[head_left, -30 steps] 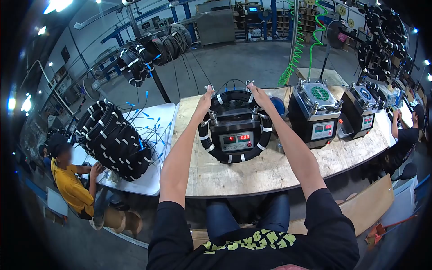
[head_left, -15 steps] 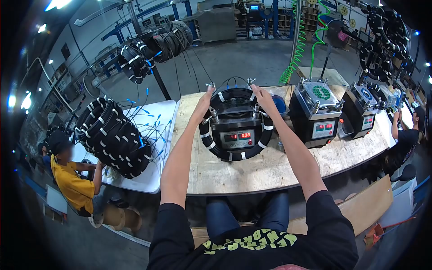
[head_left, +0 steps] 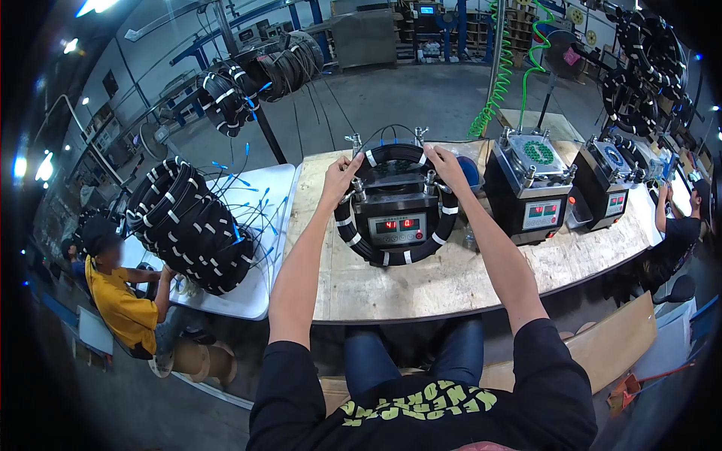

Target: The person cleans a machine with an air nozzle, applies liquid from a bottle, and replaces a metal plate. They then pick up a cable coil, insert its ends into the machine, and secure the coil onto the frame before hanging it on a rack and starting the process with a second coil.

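A coil of black cable (head_left: 409, 257), bound with white tape bands, rings a small black machine with a red digital display (head_left: 398, 225). My left hand (head_left: 342, 177) grips the coil's upper left, fingers closed around it. On the upper right, my right hand (head_left: 447, 167) is wrapped around the same coil. Metal clamp posts (head_left: 420, 136) rise just behind and between my hands. The coil's lower part hangs in front of the machine, below the display. Thin cable loops stand up behind the coil's top edge.
A tall stack of taped cable coils (head_left: 188, 233) leans on a white table (head_left: 256, 289) at left, beside a seated person in yellow (head_left: 124, 301). Two similar machines (head_left: 538, 214) stand on the plywood bench (head_left: 361, 293) at right. Another person (head_left: 681, 225) works farther right.
My hands have moved from beside the tops of the clamp posts down onto the coil. The coil's top has risen slightly, and the right-hand figure on the display has changed.
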`<state>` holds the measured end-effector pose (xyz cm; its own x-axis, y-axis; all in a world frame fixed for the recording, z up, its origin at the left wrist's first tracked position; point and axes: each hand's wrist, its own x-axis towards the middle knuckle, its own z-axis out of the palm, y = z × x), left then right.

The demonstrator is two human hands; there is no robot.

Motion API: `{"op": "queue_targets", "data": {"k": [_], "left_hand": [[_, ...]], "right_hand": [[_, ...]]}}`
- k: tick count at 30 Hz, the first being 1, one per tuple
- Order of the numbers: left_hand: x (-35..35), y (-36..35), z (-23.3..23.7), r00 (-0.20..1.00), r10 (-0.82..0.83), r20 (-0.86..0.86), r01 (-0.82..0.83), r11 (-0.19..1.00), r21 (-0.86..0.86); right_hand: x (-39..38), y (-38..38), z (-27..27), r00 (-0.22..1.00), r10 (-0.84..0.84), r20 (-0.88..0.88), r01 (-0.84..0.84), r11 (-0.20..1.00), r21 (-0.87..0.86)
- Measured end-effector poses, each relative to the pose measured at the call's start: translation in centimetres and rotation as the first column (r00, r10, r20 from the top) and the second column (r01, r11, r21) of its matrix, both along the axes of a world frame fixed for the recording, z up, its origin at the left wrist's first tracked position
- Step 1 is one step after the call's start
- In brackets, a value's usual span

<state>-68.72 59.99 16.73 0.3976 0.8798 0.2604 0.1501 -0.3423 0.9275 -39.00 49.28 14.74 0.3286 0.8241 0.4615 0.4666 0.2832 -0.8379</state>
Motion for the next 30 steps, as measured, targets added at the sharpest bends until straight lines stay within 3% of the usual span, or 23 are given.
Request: {"op": "queue_targets", "data": {"k": [1, 5, 8, 9, 16, 21, 26, 28, 29, 30], "left_hand": [[0.0, -0.1, -0.1, 1.0, -0.01, 0.013, 0.01, 1.0, 0.008], [-0.9, -0.7, -0.4, 0.999, -0.033, 0.001, 0.033, 0.999, 0.035], [-1.2, -2.4, -0.3, 0.999, -0.003, 0.033, 0.002, 1.0, 0.022], [-1.5, -1.9, -0.7, 0.999, 0.023, -0.046, -0.025, 0.999, -0.038], [-2.0, -2.5, -4.8, 0.967, 0.077, 0.244, -0.057, 0.994, -0.089], [-1.8, -2.8, -6.1, 0.944, 0.282, 0.17, -0.293, 0.955, 0.044], [-2.4, -3.7, -5.7, 0.931, 0.364, 0.026, -0.365, 0.928, 0.072], [-2.2, -5.2, -4.7, 0.914, 0.405, -0.028, -0.401, 0.912, 0.092], [-2.1, -6.4, -4.4, 0.866, 0.483, -0.128, -0.462, 0.872, 0.163], [-2.0, -7.2, -4.7, 0.853, 0.51, -0.109, -0.479, 0.849, 0.221]], "right_hand": [[0.0, 0.0, -0.3, 1.0, -0.008, -0.015, 0.009, 0.999, 0.052], [0.8, -0.5, -1.7, 0.997, -0.06, -0.047, 0.059, 0.998, -0.026], [0.6, -2.2, -4.2, 0.968, -0.146, -0.204, 0.149, 0.989, 0.0], [0.2, -2.6, -5.2, 0.955, -0.126, -0.267, 0.149, 0.986, 0.068], [-3.2, -7.3, -7.8, 0.824, -0.289, -0.487, 0.279, 0.956, -0.095], [-3.5, -7.1, -8.3, 0.826, -0.412, -0.383, 0.427, 0.903, -0.05], [-4.6, -7.0, -8.5, 0.766, -0.54, -0.349, 0.581, 0.814, 0.017], [-5.6, -8.0, -8.3, 0.787, -0.532, -0.313, 0.579, 0.811, 0.079], [-6.5, -8.4, -8.2, 0.79, -0.53, -0.307, 0.579, 0.81, 0.09], [-7.2, -8.8, -8.5, 0.795, -0.527, -0.301, 0.576, 0.811, 0.1]]}}
